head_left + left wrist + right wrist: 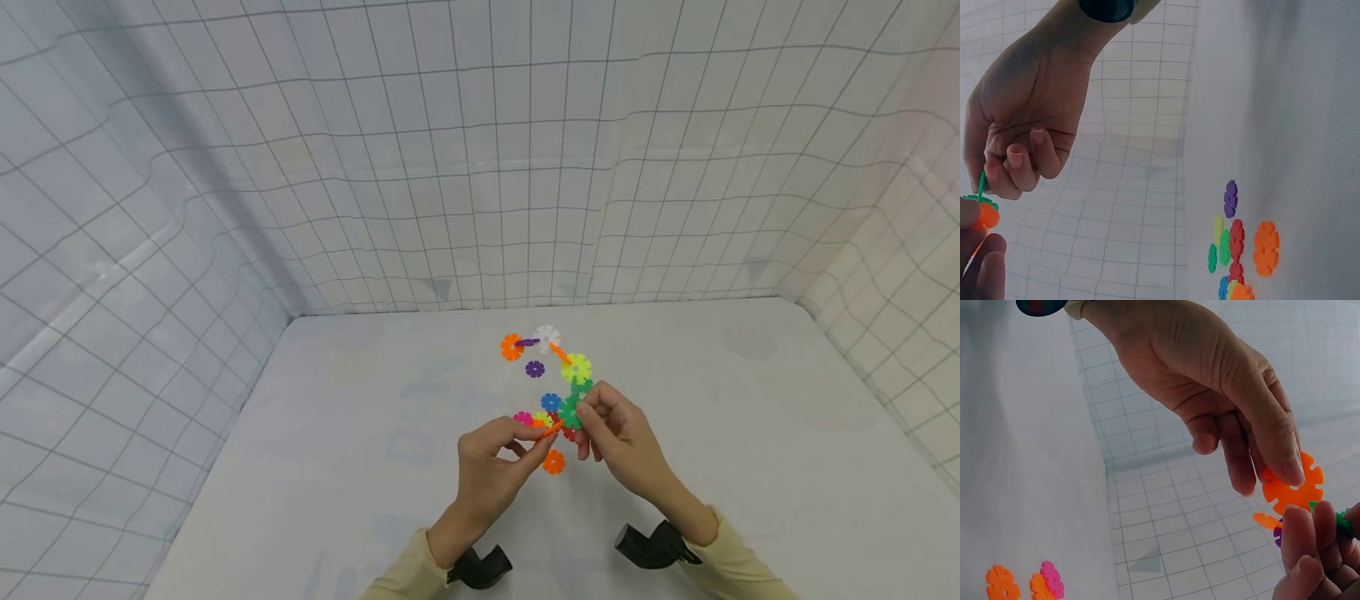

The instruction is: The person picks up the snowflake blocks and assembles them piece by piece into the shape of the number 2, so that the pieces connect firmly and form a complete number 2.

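Note:
My left hand [491,462] pinches an orange notched snowflake disc [1310,487] between thumb and fingers. My right hand [622,437] grips a green snowflake disc [568,413] at the end of a joined chain. From that disc the chain runs up through another green one, a yellow-green disc [577,368], an orange one seen edge-on, a white disc [548,337] and a purple one to an orange end disc [512,347]. Both hands meet in front of me, and the held orange disc overlaps the edge of the green one. Fingers partly hide where they meet.
Loose discs lie on the white table [337,467] below the hands: purple [535,369], blue [551,402], pink [522,417], orange [553,462], red [1237,237] and several others. Grid-patterned white curtain [480,167] surrounds the table at the back and sides.

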`<state>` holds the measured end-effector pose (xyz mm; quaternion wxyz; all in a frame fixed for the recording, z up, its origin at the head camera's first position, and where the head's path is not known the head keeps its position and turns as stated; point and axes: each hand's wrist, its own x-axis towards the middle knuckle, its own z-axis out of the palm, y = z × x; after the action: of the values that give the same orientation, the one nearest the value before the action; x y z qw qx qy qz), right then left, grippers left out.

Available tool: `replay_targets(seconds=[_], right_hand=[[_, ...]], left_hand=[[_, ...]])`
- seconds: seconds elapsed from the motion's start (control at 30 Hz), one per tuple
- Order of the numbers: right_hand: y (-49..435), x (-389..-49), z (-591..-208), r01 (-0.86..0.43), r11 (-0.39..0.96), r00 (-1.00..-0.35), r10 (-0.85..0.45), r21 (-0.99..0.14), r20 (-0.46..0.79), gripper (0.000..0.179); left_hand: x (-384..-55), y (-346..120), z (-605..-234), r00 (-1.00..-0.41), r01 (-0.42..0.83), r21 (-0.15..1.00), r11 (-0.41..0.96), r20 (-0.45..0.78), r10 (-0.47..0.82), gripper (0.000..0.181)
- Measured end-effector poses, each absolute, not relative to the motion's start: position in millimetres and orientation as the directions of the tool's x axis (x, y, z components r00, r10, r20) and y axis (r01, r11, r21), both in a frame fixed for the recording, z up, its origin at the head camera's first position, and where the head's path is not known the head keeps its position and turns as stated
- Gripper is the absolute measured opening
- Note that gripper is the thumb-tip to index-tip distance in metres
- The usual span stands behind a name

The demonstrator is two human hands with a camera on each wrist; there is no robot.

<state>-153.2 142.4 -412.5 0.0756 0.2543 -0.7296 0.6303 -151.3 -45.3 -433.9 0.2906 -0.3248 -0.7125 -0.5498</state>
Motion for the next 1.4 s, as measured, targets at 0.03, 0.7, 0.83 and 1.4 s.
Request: replay_targets(seconds=[0.03,0.7,0.83,1.4], right_hand=[[142,-153,-413,-0.465,0.081,-0.861,-0.273,-0.882,0.429,0.008],[143,-152,-412,-0.477,-0.073,-0.799,-0.378,-0.876,0.467,0.015],[144,-153,-412,-0.463,-0.087,-0.795,-0.399,-0.882,0.457,0.015],[148,-154,-407,-0.402,-0.087,-0.795,-0.46,-0.911,0.395,0.014]], left_hand=[[-151,-45,-435,-0.616,0.786,0.59,0.187,0.775,0.145,0.018],[-155,-42,-448,-0.413,0.908,0.394,0.144,0.9,0.139,0.013],[-156,-42,-448,-0.374,0.924,0.356,0.142,0.917,0.135,0.008],[-157,-37,-456,-0.3,0.944,0.285,0.163,0.951,0.07,0.013]])
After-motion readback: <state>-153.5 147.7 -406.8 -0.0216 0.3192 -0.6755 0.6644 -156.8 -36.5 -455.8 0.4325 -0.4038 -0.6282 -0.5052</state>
